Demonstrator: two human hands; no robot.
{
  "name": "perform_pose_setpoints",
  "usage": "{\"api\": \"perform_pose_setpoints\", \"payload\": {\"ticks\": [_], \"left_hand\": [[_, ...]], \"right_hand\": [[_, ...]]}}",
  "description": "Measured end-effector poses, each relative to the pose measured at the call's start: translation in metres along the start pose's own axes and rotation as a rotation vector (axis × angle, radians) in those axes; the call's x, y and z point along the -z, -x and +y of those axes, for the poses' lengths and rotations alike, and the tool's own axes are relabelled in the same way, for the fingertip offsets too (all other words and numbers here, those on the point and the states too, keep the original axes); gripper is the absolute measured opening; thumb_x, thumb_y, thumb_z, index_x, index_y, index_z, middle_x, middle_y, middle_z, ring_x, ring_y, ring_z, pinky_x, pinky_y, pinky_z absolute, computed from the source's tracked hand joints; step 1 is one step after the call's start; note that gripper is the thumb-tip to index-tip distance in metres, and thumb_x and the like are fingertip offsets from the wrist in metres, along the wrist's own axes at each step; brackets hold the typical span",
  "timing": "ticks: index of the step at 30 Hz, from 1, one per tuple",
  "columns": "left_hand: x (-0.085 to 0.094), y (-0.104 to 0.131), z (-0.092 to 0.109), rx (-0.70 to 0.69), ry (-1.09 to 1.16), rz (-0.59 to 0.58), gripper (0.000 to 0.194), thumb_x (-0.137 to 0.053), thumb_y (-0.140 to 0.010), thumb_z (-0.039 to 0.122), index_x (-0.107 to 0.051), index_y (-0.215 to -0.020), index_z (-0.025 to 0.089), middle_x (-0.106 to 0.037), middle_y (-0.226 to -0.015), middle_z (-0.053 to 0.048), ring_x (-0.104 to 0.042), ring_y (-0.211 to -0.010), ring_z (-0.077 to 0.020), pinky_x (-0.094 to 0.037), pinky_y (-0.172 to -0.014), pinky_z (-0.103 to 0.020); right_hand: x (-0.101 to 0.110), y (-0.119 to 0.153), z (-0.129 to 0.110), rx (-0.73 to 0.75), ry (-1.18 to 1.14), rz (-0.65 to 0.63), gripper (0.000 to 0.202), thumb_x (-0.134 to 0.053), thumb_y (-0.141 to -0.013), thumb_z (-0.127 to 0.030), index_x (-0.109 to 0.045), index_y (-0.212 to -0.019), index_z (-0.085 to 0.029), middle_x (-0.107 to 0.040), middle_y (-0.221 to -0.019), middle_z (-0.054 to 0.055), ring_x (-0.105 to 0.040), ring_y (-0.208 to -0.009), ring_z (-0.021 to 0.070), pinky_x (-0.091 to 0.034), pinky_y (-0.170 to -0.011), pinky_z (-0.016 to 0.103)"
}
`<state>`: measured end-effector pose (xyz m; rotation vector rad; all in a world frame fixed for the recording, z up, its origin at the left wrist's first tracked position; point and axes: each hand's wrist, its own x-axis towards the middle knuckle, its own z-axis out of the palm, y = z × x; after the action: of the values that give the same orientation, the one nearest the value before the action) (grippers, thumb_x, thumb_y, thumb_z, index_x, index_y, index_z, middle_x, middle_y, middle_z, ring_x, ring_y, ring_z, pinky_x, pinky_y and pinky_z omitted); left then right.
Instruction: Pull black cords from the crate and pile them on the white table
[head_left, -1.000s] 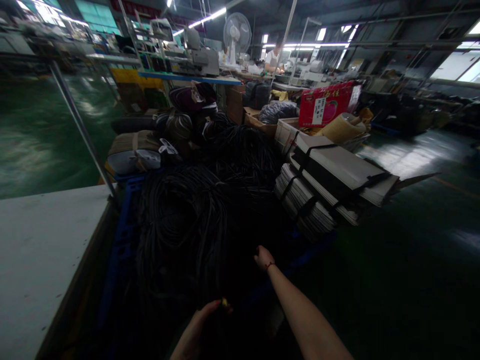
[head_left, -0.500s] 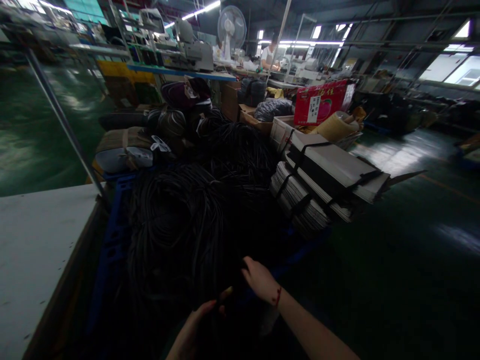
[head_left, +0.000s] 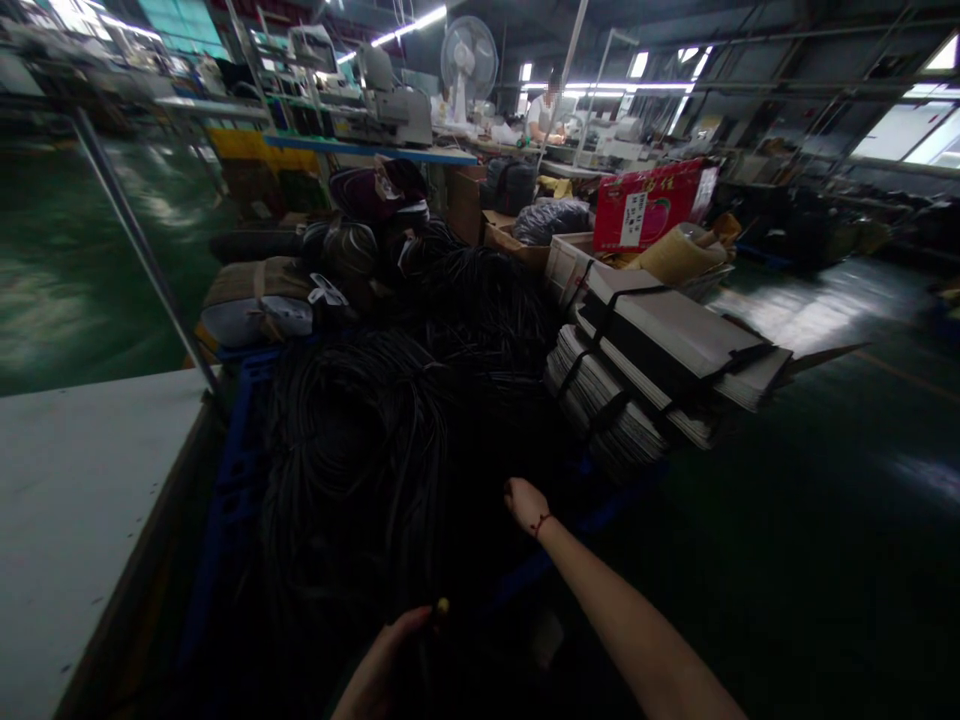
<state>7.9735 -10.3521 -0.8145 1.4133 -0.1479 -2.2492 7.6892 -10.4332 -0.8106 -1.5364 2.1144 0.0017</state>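
A large bundle of long black strips point(head_left: 360, 410), looped into coils, lies in front of me. My left hand point(head_left: 386, 655) is low at its near end, thumb and fingers closed; a small yellowish tip point(head_left: 442, 606) shows at the fingertips. Whatever lies in that grip is lost in the dark. Farther forward and to the right, my right hand point(head_left: 526, 505) is closed in a fist over the dark area beside the coils. Its fingers face away from me, so what they hold is hidden. A red string bracelet point(head_left: 540, 523) circles the right wrist.
Blue pallet edges point(head_left: 232, 460) show under the bundle. On the right are strapped stacks of pale card sheets point(head_left: 667, 320) and a red box point(head_left: 637, 208). A white tabletop point(head_left: 82, 480) and metal pole point(head_left: 139, 235) stand left. A person point(head_left: 541, 115) sits far back.
My right hand has moved forward and slightly right, away from my left hand, its fingers now closed into a fist. My left hand stays nearly in place. The view has shifted slightly.
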Motion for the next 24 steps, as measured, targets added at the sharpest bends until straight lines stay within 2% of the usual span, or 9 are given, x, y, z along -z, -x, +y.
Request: {"api": "perform_pose_setpoints", "payload": {"ticks": [3, 6, 8, 14, 18, 21, 24], "left_hand": [[0.005, -0.005, -0.001, -0.028, 0.017, -0.004, 0.012, -0.068, -0.069, 0.012, -0.071, -0.081, 0.013, -0.074, -0.087, -0.008, -0.066, -0.094, -0.0249, -0.048, -0.091, -0.033], [0.011, -0.011, -0.001, -0.04, 0.056, 0.03, 0.014, -0.066, -0.068, 0.008, -0.071, -0.08, 0.013, -0.074, -0.086, -0.008, -0.064, -0.099, -0.027, -0.046, -0.095, -0.036], [0.011, -0.011, 0.0, -0.001, 0.078, 0.013, 0.017, -0.065, -0.069, 0.009, -0.07, -0.084, 0.013, -0.074, -0.088, -0.009, -0.063, -0.101, -0.0293, -0.046, -0.095, -0.039], [-0.002, -0.003, 0.002, 0.101, 0.12, -0.104, 0.023, -0.062, -0.072, 0.015, -0.069, -0.092, 0.009, -0.073, -0.094, -0.013, -0.062, -0.103, -0.0316, -0.044, -0.096, -0.043], [-0.001, -0.007, -0.001, 0.149, 0.156, -0.158, 0.023, -0.063, -0.074, 0.019, -0.068, -0.093, 0.007, -0.072, -0.094, -0.015, -0.064, -0.099, -0.0294, -0.045, -0.095, -0.041], [0.005, -0.012, -0.006, 0.146, 0.17, -0.138, 0.022, -0.064, -0.074, 0.021, -0.067, -0.091, 0.007, -0.074, -0.087, -0.013, -0.067, -0.092, -0.027, -0.047, -0.093, -0.039], [0.007, -0.015, -0.008, 0.125, 0.172, -0.117, 0.019, -0.063, -0.076, 0.02, -0.068, -0.09, 0.008, -0.074, -0.086, -0.012, -0.068, -0.09, -0.0261, -0.049, -0.091, -0.038]], "right_hand": [[-0.023, -0.028, 0.007, -0.086, 0.015, 0.021, 0.027, -0.052, -0.08, -0.022, -0.058, -0.105, -0.014, -0.061, -0.11, 0.014, -0.06, -0.099, 0.0205, -0.042, -0.075, 0.027], [-0.042, -0.034, 0.01, -0.112, 0.014, 0.048, 0.025, -0.052, -0.08, -0.021, -0.057, -0.104, -0.015, -0.061, -0.109, 0.014, -0.059, -0.1, 0.0221, -0.042, -0.078, 0.031], [-0.046, -0.034, 0.014, -0.099, 0.005, 0.062, 0.022, -0.051, -0.081, -0.021, -0.058, -0.101, -0.016, -0.06, -0.109, 0.013, -0.057, -0.102, 0.0226, -0.04, -0.082, 0.032], [-0.035, -0.032, 0.03, -0.031, -0.126, 0.036, 0.02, -0.051, -0.081, -0.023, -0.056, -0.099, -0.018, -0.06, -0.109, 0.009, -0.055, -0.103, 0.0195, -0.038, -0.084, 0.029], [-0.022, -0.023, 0.033, 0.002, -0.304, -0.076, 0.023, -0.046, -0.084, -0.023, -0.052, -0.104, -0.015, -0.063, -0.097, 0.008, -0.061, -0.08, 0.0135, -0.044, -0.07, 0.024], [-0.011, -0.002, 0.027, 0.053, -0.467, -0.194, 0.026, -0.035, -0.089, -0.03, -0.051, -0.101, -0.014, -0.063, -0.086, 0.005, -0.059, -0.065, 0.0098, -0.045, -0.059, 0.021], [-0.003, 0.033, 0.013, 0.128, -0.815, -0.35, 0.032, -0.039, -0.087, -0.04, -0.05, -0.103, -0.015, -0.059, -0.079, 0.001, -0.054, -0.057, 0.0081, -0.046, -0.056, 0.021]]}}
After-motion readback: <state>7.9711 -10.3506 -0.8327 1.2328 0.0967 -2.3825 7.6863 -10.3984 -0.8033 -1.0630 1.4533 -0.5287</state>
